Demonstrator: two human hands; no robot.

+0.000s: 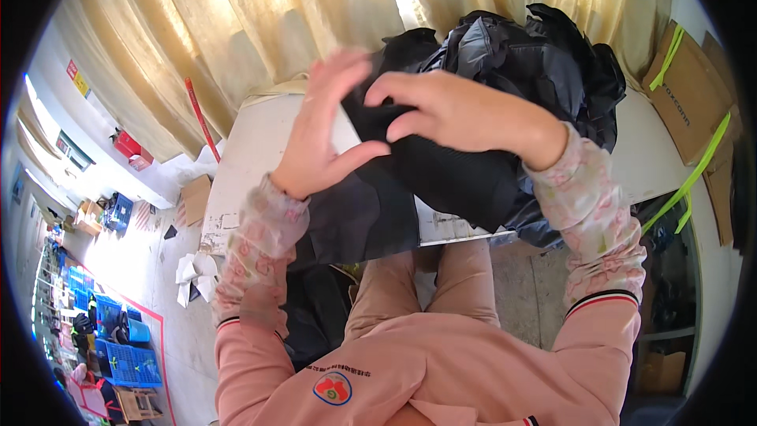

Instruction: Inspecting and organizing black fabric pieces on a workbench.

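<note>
Over a white table [264,130] both my hands are raised. My left hand [319,130] is open, with its thumb stretched away from the fingers; the fingertips are smeared by motion. My right hand [465,114] has curled fingers, and a black fabric piece [457,181] passes between its finger and thumb. That fabric hangs in front of a large heap of shiny black bags [512,59]. Beneath my left hand, a flat dark sheet [363,221] lies at the near table edge and hangs a little over it.
Beige curtains [268,16] hang behind the table. Flattened cardboard [686,99] with yellow-green straps [702,166] leans at the right. Crumpled white paper [195,276] lies on the floor at the left, and blue crates [130,363] stand farther off. A red rod [201,120] leans by the table's left side.
</note>
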